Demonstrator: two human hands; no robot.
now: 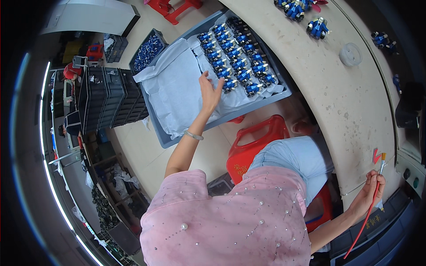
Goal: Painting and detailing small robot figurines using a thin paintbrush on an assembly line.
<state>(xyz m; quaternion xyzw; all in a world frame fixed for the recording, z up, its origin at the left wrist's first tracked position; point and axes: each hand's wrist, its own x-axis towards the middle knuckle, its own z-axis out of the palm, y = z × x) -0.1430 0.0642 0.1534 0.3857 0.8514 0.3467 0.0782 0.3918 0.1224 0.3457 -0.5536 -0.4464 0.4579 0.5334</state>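
Observation:
My left hand [210, 94] reaches over the grey-blue tray [167, 141], its thumb and fingers apart and nothing between them. The fingertips are beside a small blue toy figure on black wheels [229, 85], at the near end of a row. Several rows of like figures [239, 63] stand on white lining paper [173, 84] in the tray's right half. Off to the right, over the bench, my right hand [369, 190] is closed round a paintbrush [367, 218] with a red handle. Its bristles point up and away from me, near a small red piece [376, 156].
The pale bench [328, 95] curves along the right, with more blue figures [317, 28] and a small clear cup [350, 55] on it. A red stool [262, 133] stands below the tray. To the left are stacked dark crates [108, 97] and a bin of blue parts [150, 49].

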